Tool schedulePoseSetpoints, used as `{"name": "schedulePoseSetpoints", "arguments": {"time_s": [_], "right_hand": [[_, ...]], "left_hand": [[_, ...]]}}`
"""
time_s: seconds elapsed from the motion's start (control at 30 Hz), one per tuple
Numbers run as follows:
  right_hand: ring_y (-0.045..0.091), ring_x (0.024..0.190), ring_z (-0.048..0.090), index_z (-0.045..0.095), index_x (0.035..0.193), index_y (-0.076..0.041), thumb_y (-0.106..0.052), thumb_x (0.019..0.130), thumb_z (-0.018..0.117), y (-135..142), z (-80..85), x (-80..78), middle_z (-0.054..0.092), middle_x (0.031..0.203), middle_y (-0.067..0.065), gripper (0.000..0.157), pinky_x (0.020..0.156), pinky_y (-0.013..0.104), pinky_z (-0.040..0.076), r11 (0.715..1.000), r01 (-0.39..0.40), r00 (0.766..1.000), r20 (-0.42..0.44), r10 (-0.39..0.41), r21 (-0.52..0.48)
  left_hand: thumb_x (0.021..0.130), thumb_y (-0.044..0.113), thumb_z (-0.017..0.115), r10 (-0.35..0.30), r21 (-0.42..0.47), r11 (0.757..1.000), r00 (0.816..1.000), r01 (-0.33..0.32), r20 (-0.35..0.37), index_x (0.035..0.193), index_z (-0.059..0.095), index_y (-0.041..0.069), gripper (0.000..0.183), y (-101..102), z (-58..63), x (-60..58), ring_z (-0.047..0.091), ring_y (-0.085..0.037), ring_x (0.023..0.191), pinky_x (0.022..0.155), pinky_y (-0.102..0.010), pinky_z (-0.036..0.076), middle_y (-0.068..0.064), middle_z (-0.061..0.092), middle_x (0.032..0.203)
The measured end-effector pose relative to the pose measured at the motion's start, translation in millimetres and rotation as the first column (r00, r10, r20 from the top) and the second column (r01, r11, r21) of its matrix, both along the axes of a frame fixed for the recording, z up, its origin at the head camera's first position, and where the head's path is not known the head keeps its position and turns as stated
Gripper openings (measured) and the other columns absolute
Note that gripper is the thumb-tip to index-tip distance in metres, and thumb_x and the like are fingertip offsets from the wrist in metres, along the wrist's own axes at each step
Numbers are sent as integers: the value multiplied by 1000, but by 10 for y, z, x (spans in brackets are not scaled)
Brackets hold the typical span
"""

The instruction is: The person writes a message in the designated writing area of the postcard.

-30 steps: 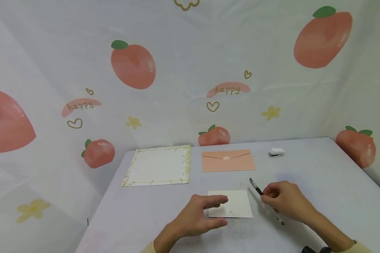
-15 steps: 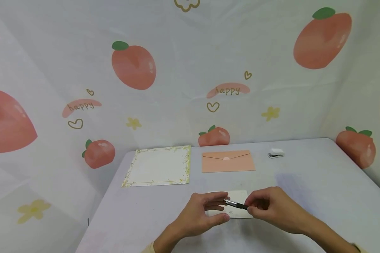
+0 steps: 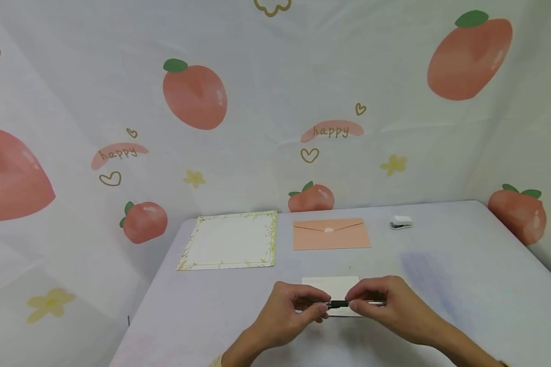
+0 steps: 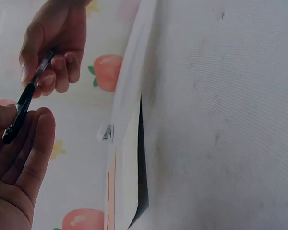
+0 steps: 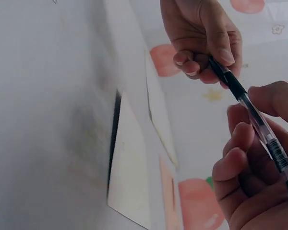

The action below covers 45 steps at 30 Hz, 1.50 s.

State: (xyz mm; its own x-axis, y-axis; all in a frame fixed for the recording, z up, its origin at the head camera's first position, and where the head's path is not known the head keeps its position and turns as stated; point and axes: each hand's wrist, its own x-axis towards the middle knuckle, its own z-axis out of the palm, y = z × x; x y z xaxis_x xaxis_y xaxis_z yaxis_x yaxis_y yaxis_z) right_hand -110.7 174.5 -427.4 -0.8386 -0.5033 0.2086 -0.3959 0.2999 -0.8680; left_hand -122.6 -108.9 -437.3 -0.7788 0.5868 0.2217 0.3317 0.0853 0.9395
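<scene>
A clear-barrelled pen with a black cap and grip [image 3: 338, 304] is held level above the table, between both hands. At its capped end, my left hand [image 3: 288, 312] pinches it between thumb and fingers. My right hand [image 3: 398, 312] grips the clear barrel, as the right wrist view shows with the pen [image 5: 237, 90] running across the palm. Beneath them lies a small cream card [image 3: 329, 282], its lower part mostly hidden by hands and pen. From the left wrist view, the card [image 4: 129, 165] sits apart from the pen [image 4: 23, 103].
Behind the hands on the table lie a white sheet with a yellow-green floral border [image 3: 233, 240] and a salmon-pink envelope [image 3: 331, 239]. A small white stapler [image 3: 401, 222] is at the back right. A peach-printed cloth [image 3: 257, 168] hangs behind the table.
The right hand has brought the pen leftward from the card's right side and turned it level. My left hand, earlier apart from the pen, now pinches its capped end.
</scene>
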Motion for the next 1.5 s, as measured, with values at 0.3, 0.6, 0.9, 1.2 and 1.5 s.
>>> {"name": "schedulePoseSetpoints", "arguments": {"time_s": [0.3, 0.6, 0.9, 1.2, 1.5], "right_hand": [[19, 83, 71, 75, 124, -2, -16, 109, 67, -12, -123, 34, 77, 101, 8, 22, 78, 30, 60, 957, 110, 899, 438, 19, -267], [9, 89, 69, 73, 125, -16, -7, 116, 46, -195, -366, 77, 76, 107, -3, 30, 83, 23, 60, 760, 91, 732, 561, 388, -644], [9, 82, 63, 71, 122, -15, -14, 118, 48, -387, -437, 104, 71, 98, -2, 24, 75, 20, 57, 773, 127, 752, 569, 334, -622], [6, 72, 59, 71, 109, -16, -16, 113, 61, -479, -371, 131, 68, 86, -6, 12, 66, 19, 53, 813, 200, 752, 618, 230, -546], [7, 69, 53, 73, 101, -15, -8, 112, 60, -454, -373, 142, 68, 80, -9, 18, 60, 31, 36, 830, 107, 849, 485, 210, -547]], "left_hand": [[102, 9, 78, 92, 41, 995, 995, -91, -25, 112, 82, 2, 13, -32, -27, 20, 79, -7, 78, 75, -31, 69, -23, 82, 98], [101, 9, 79, 105, 52, 993, 994, -104, -21, 111, 82, 2, 12, -12, -31, 45, 78, -5, 76, 72, -31, 69, -22, 82, 98], [100, 12, 82, 89, 36, 995, 995, -88, -35, 110, 82, 4, 13, 14, -37, 72, 79, -6, 77, 70, -32, 69, -14, 84, 99], [101, 13, 81, 71, 35, 997, 996, -69, -48, 108, 83, 4, 12, 15, -21, 88, 80, -9, 76, 68, -34, 69, -13, 84, 97], [102, 13, 80, 58, 16, 998, 996, -57, -74, 106, 83, 4, 10, -2, 7, 119, 77, -3, 73, 62, -26, 65, -17, 83, 93]]}}
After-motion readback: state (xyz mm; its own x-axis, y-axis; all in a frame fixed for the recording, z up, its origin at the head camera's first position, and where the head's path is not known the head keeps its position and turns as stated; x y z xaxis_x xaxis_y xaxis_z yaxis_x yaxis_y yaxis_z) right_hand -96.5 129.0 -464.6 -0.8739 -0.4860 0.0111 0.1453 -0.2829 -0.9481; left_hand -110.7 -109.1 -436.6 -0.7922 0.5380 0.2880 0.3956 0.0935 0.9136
